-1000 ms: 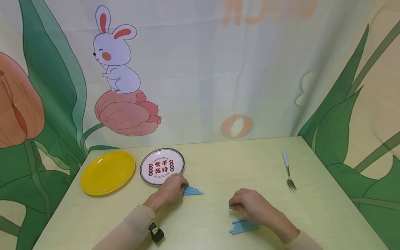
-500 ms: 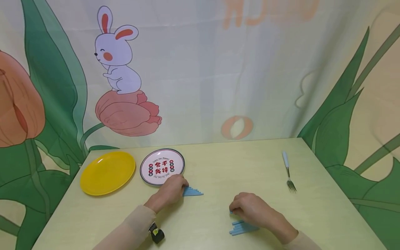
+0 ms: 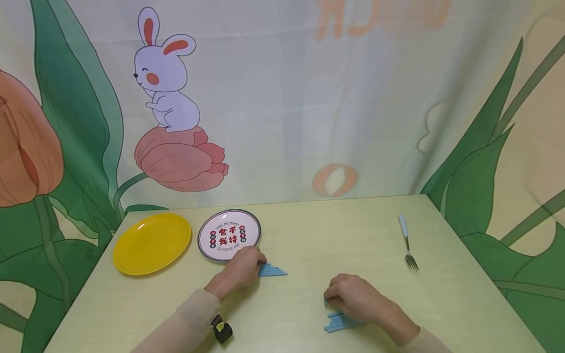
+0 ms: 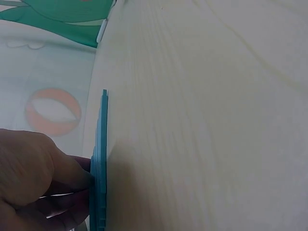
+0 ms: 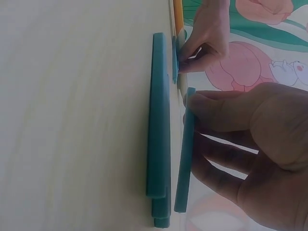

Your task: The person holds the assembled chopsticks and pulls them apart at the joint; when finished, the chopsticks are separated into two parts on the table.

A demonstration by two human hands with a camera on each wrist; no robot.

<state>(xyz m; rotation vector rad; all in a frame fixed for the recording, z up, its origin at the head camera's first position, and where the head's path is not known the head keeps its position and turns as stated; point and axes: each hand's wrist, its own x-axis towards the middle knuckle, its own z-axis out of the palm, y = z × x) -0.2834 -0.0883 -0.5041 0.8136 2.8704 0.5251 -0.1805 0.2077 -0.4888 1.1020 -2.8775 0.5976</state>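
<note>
My left hand [image 3: 242, 267] is at the left end of a row of blue sticks [image 3: 272, 271], laid side by side with stepped ends. In the left wrist view, its thumb and fingers touch the sticks [image 4: 101, 159], their tips partly hidden. My right hand [image 3: 355, 296] pinches one blue stick [image 5: 186, 154] between thumb and fingers; in the head view only a bit of it shows. Just below that hand lies a second group of blue sticks [image 3: 339, 323] with uneven ends, partly covered by the hand. The held stick is apart from this group in the right wrist view.
A yellow plate [image 3: 152, 244] lies at the table's left, beside a white plate [image 3: 229, 230] with red lettering, which the left hand partly overlaps in view. To the right lies a fork [image 3: 406, 242] with a pale handle. A printed curtain [image 3: 273, 108] hangs behind the table.
My right hand has come down slightly toward the near group of sticks, still pinching its stick. The left hand stays in place at the row.
</note>
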